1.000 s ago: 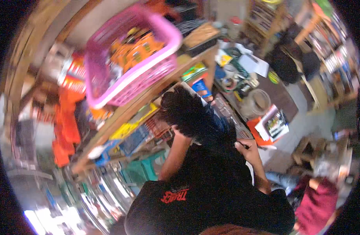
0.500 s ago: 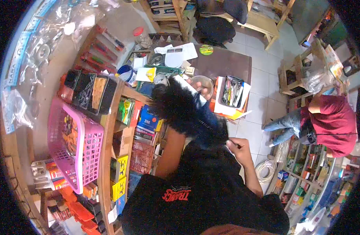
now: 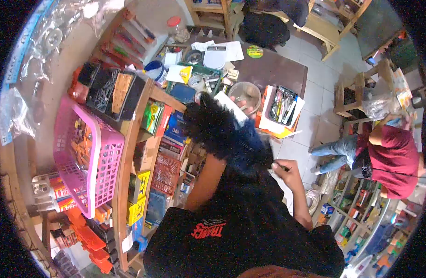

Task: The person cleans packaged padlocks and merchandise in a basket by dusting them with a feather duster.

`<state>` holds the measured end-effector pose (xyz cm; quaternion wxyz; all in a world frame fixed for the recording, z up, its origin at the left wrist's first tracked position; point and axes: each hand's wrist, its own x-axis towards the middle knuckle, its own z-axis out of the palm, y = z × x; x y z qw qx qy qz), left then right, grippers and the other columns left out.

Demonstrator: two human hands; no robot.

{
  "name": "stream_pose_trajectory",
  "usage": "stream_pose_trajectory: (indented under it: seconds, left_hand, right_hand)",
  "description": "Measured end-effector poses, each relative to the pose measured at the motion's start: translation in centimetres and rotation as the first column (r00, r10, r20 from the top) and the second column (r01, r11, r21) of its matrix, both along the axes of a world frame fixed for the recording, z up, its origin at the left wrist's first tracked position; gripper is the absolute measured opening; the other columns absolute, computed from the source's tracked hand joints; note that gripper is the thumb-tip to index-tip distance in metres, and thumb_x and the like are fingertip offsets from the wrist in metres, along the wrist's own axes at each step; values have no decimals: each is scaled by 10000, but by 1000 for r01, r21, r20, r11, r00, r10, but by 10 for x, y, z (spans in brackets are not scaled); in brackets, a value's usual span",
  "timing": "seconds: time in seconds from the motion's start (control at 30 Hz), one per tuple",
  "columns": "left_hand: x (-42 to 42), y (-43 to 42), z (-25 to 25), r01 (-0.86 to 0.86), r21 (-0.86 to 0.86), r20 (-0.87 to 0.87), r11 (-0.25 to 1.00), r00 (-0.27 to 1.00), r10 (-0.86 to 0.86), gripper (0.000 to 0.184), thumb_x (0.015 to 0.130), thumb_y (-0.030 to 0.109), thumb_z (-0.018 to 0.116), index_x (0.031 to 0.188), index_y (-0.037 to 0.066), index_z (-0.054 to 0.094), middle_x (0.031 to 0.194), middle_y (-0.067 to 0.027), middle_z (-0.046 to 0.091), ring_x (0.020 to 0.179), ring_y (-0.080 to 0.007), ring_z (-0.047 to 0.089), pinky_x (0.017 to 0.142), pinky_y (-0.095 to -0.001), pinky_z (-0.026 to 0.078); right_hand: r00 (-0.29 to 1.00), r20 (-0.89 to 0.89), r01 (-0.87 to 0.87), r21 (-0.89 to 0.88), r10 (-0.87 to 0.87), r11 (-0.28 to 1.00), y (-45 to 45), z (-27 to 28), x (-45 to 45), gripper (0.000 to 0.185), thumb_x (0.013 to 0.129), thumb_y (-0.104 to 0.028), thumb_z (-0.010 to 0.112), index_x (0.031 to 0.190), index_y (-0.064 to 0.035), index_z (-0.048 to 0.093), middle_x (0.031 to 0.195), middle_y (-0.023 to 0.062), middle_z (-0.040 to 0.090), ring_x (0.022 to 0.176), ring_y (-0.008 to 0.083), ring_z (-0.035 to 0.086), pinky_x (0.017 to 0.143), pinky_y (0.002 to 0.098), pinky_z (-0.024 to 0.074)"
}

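My left hand point(image 3: 241, 106) shows only its fingertips, which curl at the edge of a white flat thing point(image 3: 231, 107) in front of the desk. A black fluffy mass point(image 3: 206, 123) covers the rest of that hand and part of the forearm; its kind is unclear. Dark blue cloth point(image 3: 250, 143) shows just below it. Close to my waist, my right hand point(image 3: 287, 172) is closed with thumb and finger together around a thin dark piece. What this piece belongs to is hidden. My black T-shirt point(image 3: 250, 222) with red lettering fills the lower middle.
A brown desk point(image 3: 282, 62) carries a box of pens point(image 3: 283, 106), a clear round tub point(image 3: 245, 95) and a green basket point(image 3: 213, 76). Left stands a wooden shelf point(image 3: 129, 162) with a pink basket point(image 3: 113, 162). A person in a maroon shirt point(image 3: 393, 160) stands at right by shelves.
My view has turned slightly, so the desk sits lower and further right. My hands keep nearly the same pose. The person in maroon has an arm further toward the items at right.
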<state>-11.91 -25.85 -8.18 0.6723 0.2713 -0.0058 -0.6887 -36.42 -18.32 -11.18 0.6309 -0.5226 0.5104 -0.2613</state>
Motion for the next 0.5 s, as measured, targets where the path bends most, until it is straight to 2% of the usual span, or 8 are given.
stream_pose_trajectory:
  seconds: [0.03,0.07,0.13,0.2,0.23,0.37,0.47,0.5]
  left_hand:
    - [8,13,-22,12,-510,-292,860,938,-186,702,927,602,324,1397,86,408,1421,-191,420,1301,-403,395,1087,-550,296]
    - [7,18,-8,-66,-291,-129,954,991,29,724,929,620,294,1430,102,363,1413,-163,444,1297,-347,427,1105,-503,293]
    - [-2,22,15,-149,-108,-159,983,979,131,675,929,610,306,1402,141,414,1395,-115,481,1226,-321,507,1059,-510,359]
    - [-9,37,-12,-67,-341,-254,938,967,-23,620,942,552,375,1401,136,417,1402,-115,471,1237,-326,500,1079,-516,345]
    - [-12,40,-15,5,-273,-9,962,1000,-8,669,938,586,347,1419,122,385,1395,-120,477,1261,-311,478,1089,-491,330]
    - [-5,45,4,-207,-61,-284,976,942,182,700,943,601,321,1433,102,356,1412,-114,455,1296,-287,442,1100,-456,317]
    - [-6,45,-13,-153,-445,-353,882,936,-16,713,942,597,335,1429,76,354,1408,-102,463,1288,-295,447,1108,-461,296]
    - [-1,41,-19,-22,-105,-8,994,1000,21,732,928,605,358,1426,69,356,1414,-125,448,1302,-298,429,1115,-459,288]
  right_hand:
    - [998,-20,64,-25,-65,998,-1,1,0,278,903,-214,654,754,19,632,613,-59,503,564,38,414,494,246,325]
    - [991,-40,126,-48,-128,991,-2,1,-1,285,903,-216,655,746,20,623,604,-59,493,559,39,412,488,249,321]
    - [999,-31,-33,98,36,995,-6,-4,-20,265,890,-207,667,763,23,628,597,-52,486,543,48,414,481,250,322]
    - [956,-95,-265,119,277,957,-12,-5,-31,284,885,-203,669,722,20,602,584,-54,463,534,53,401,478,250,312]
    - [961,-168,-209,85,220,974,-13,15,-22,351,891,-179,651,631,-3,494,564,-66,404,526,51,359,469,257,274]
    - [981,-192,21,146,8,989,-21,30,-24,385,905,-168,622,579,-78,439,560,-84,349,520,22,293,468,246,212]
    - [954,-136,-236,201,266,951,-28,31,-30,401,916,-188,613,574,-93,428,555,-84,362,513,17,300,464,246,212]
    - [947,-208,-215,147,243,965,-28,31,-26,407,918,-200,614,568,-95,436,547,-79,367,508,17,307,460,249,214]
